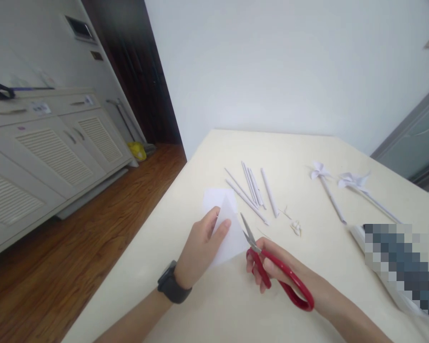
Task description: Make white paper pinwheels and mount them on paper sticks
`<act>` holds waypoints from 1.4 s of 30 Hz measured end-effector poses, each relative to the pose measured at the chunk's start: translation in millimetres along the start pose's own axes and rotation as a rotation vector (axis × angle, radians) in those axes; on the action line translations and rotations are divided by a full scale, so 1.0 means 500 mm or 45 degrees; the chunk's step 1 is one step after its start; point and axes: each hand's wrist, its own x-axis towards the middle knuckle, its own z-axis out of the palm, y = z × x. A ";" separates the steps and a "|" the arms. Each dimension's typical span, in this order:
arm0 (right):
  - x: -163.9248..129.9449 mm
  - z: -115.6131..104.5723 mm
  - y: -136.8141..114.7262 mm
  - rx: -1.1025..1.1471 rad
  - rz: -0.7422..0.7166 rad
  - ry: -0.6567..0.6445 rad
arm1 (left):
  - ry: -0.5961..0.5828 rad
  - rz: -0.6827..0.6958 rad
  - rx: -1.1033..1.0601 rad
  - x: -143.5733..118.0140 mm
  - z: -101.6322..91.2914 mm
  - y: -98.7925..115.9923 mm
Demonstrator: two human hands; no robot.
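Red-handled scissors point(271, 267), one pair, gripped in the right hand point(289, 276); fingers through the loops, metal blades slightly parted and pointing up and away toward the paper's right edge. White folded paper point(227, 228), one piece, triangular point upward, pinched by the left hand point(200, 245) with thumb on top and fingers beneath, held just above the cream table point(207, 305). Black smartwatch point(171, 283), one, on the left wrist. Left forearm enters from the lower left, right forearm from the lower right; both hands meet near the table's front middle.

Rolled white paper sticks point(252, 190), about six, lying loose in a fan beyond the folded paper. Finished paper pinwheels point(320, 171), two, each on a stick, lying flat at the table's far right, side by side but apart. Small paper scraps point(296, 227), a few, between the sticks and the pinwheels. Wooden floor and white louvred cabinets point(50, 152) stand to the left.
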 end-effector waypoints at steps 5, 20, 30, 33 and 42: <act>0.007 -0.009 0.015 0.066 0.066 -0.066 | 0.030 -0.068 -0.008 0.008 0.014 -0.017; 0.001 -0.015 0.029 0.057 0.103 0.029 | -0.210 -0.211 -0.099 -0.003 0.021 -0.011; -0.017 -0.019 0.075 0.129 0.079 -0.041 | -0.461 -0.457 -0.728 -0.015 0.047 -0.026; -0.027 -0.017 0.071 0.051 0.125 -0.035 | -0.446 -0.506 -0.761 -0.019 0.050 -0.021; -0.022 -0.029 0.056 0.089 0.250 -0.093 | -0.402 -0.543 -0.412 -0.024 0.045 -0.012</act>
